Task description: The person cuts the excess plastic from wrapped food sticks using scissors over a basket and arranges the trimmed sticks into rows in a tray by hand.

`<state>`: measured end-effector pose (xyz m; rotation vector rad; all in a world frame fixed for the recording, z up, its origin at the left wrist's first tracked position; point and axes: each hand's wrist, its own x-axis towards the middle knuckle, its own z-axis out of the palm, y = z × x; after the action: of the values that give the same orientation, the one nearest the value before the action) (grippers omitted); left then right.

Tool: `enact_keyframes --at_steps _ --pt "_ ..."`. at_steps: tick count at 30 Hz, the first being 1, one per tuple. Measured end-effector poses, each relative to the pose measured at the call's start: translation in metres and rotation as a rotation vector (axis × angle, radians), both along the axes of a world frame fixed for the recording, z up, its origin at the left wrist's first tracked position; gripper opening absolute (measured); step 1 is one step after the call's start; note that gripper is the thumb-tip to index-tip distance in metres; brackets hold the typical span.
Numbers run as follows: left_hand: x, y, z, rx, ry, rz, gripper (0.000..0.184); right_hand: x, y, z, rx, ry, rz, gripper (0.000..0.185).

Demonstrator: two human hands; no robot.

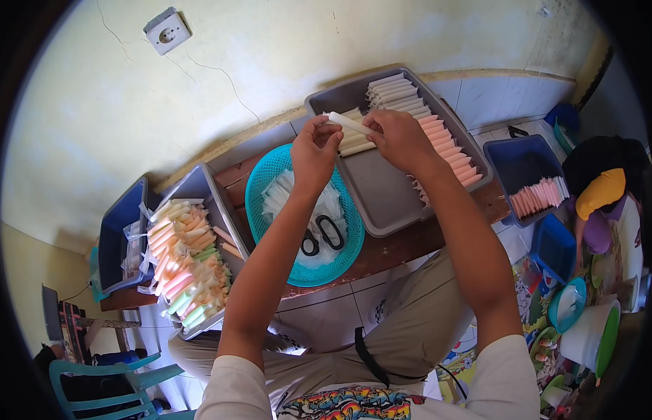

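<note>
A white ice pop (351,124) in a clear plastic sleeve is held slantwise above the large grey tray (385,203). My right hand (403,140) pinches its right end. The curled fingers of my left hand (315,150) are at its other end, where the exact grip is partly hidden. In the tray below lie rows of white ice pops (396,93), pale yellow ones (355,145) and pink ones (448,148). Under my left forearm, a turquoise basket (256,182) holds clear plastic sleeves (280,194) and black-handled scissors (329,232).
At left, a grey bin (224,213) is heaped with mixed-colour ice pops (189,255), beside a blue bin (116,241). Another blue bin (504,154) with pink pops stands right. A person (602,189) bends among tubs at far right. A green chair (95,392) stands lower left.
</note>
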<state>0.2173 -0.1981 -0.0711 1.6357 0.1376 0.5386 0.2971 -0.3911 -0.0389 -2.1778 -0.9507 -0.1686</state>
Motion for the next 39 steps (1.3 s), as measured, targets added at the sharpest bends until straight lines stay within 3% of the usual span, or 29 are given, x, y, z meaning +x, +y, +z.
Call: enact_keyframes --at_steps 2,3,8,12,14,23,32,39 --pt "0.003 0.006 -0.002 0.477 0.065 0.153 0.045 0.015 0.004 -0.009 -0.028 -0.041 -0.003 0.012" --pt "0.007 0.008 -0.007 0.479 0.070 0.154 0.045 0.022 0.006 -0.013 -0.090 -0.063 -0.022 0.011" --pt "0.020 0.014 -0.019 0.964 0.046 0.289 0.044 0.053 0.015 -0.039 -0.230 -0.183 -0.053 0.010" --pt "0.030 0.017 -0.029 1.152 -0.088 0.253 0.036 0.062 0.024 -0.054 -0.351 -0.274 -0.034 0.013" --pt "0.034 0.017 -0.017 1.280 0.152 -0.012 0.034 0.064 0.029 -0.061 -0.408 -0.281 -0.021 0.014" --pt "0.065 0.003 0.010 1.506 0.568 -0.314 0.045 0.074 0.047 -0.083 -0.501 -0.226 -0.012 0.021" --pt "0.068 0.000 0.005 1.604 0.664 -0.300 0.038 0.075 0.048 -0.093 -0.450 -0.246 0.002 0.020" --pt "0.068 0.004 -0.005 1.631 0.596 -0.260 0.031 0.068 0.048 -0.089 -0.444 -0.234 -0.054 0.019"
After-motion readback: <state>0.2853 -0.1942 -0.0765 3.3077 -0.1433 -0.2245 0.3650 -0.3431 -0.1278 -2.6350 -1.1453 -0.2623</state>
